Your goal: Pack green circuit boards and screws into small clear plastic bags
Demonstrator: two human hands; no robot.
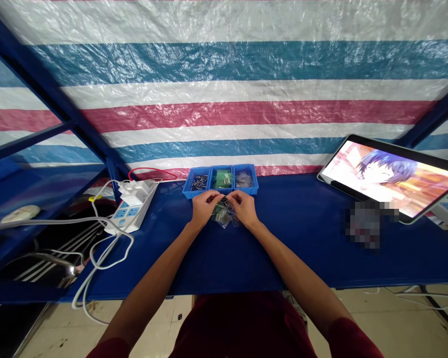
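Note:
My left hand (203, 208) and my right hand (245, 209) meet near the middle of the blue table, each with thumb and forefinger pinched together. Whatever is between the fingertips is small and dark, and I cannot make it out. Right below the fingers lies a small pile of clear plastic bags (224, 217) with green and metallic bits showing through. Just beyond the hands, three blue bins stand side by side: the left bin (187, 190) has thin dark metal pieces, the middle bin (223, 168) green packets, the right bin (256, 185) clear, greyish packets.
On the left, a white power strip (129, 217) with plugged-in chargers trails loose white cables (97, 258) over the table's edge. A lit tablet (388, 176) leans at the right, with a blurred-out item (365, 226) before it. Striped plastic sheeting (246, 114) hangs behind the table.

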